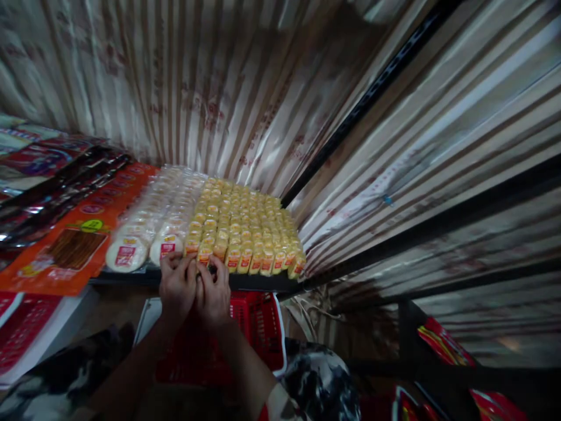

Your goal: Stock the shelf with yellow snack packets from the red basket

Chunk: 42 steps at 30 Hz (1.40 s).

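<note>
Rows of small yellow-wrapped snack cakes with red labels stand packed on a dark shelf. At their front left corner, my left hand and my right hand meet side by side, fingers bent and thumbs close together. Between the fingertips is a front yellow-wrapped snack cake, its lower part hidden by my fingers. The left fingers also lie right by a round white packaged cake, the front one of a row in clear wrappers. A second round white cake leads the row to the left.
Orange snack packets and dark shiny packets lie further left. Below the shelf sits a red basket between my knees; another red basket is at left. A striped curtain and black posts close off the back and right.
</note>
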Each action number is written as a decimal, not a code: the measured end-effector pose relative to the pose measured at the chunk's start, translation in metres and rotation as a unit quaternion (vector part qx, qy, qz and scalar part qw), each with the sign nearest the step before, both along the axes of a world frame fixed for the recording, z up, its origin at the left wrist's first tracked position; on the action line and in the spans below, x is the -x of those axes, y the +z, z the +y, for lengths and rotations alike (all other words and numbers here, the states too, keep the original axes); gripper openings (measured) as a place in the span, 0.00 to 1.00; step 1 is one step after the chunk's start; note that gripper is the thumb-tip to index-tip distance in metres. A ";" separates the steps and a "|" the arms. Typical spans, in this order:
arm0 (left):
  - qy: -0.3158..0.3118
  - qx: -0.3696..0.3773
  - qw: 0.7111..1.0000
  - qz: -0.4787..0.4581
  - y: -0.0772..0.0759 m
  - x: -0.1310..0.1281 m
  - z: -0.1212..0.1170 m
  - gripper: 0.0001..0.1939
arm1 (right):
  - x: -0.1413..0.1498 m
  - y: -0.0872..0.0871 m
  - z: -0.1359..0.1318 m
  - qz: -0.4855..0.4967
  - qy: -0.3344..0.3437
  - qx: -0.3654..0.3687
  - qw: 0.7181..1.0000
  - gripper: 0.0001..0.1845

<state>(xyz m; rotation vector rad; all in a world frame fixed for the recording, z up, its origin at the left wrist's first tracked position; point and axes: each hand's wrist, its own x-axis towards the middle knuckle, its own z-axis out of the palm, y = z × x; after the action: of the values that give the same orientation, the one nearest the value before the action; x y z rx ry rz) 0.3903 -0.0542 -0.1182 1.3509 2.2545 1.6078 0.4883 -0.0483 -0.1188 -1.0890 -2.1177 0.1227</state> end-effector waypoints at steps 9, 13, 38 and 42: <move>0.004 -0.007 1.000 -0.019 -0.004 0.003 0.003 0.15 | -0.008 -0.005 0.003 -0.038 0.020 -0.034 0.999 0.23; -0.004 -0.030 1.000 -0.008 -0.005 0.002 0.001 0.13 | -0.011 -0.006 0.004 -0.049 0.037 -0.026 0.998 0.25; -0.056 0.017 0.998 -0.025 -0.010 -0.004 0.000 0.11 | -0.013 -0.015 0.012 -0.023 0.070 -0.018 0.997 0.26; -0.057 0.017 0.998 -0.015 -0.010 -0.004 0.001 0.11 | -0.014 -0.016 0.013 -0.023 0.074 -0.026 0.997 0.27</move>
<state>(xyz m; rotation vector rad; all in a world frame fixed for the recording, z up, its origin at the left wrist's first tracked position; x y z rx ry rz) 0.3940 -0.0529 -0.1280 1.4098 2.1368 1.5368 0.5018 -0.0357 -0.1353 -0.9122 -2.2294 0.1139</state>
